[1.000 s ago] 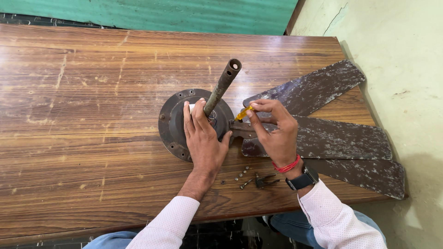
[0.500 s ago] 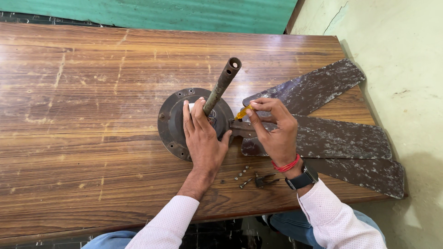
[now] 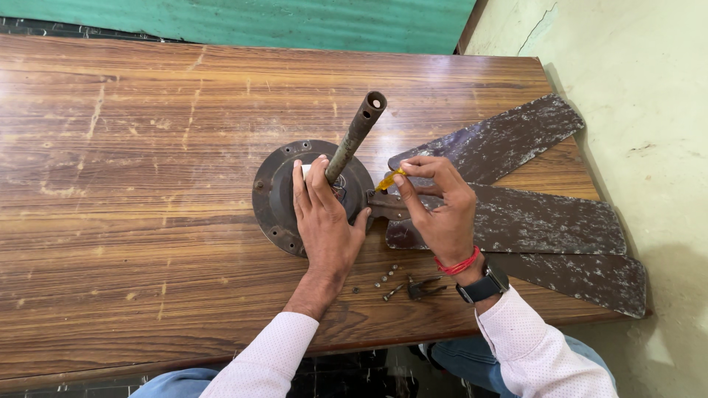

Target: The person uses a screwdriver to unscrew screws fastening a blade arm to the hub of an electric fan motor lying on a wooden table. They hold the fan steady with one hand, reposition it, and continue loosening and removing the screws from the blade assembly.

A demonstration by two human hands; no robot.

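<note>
A round, rusty ceiling-fan motor [image 3: 276, 193] lies on the wooden table [image 3: 133, 147], its brown rod [image 3: 356, 135] sticking up and leaning right. My left hand [image 3: 324, 221] rests flat on the motor's top beside the rod. My right hand [image 3: 439, 206] pinches a yellow-handled screwdriver [image 3: 389, 179], tip down at the bracket where a dark blade [image 3: 546, 221] meets the motor's right edge. The tip itself is hidden by my fingers.
Two more worn, speckled blades [image 3: 501, 136] [image 3: 590, 276] lie fanned out at the table's right edge, partly overhanging. Several loose screws [image 3: 387, 284] and a small dark tool [image 3: 424, 287] lie near the front edge by my right wrist. A green wall runs behind the table.
My right hand has shifted slightly with the screwdriver at the bracket. My left hand and the motor stay where they were.
</note>
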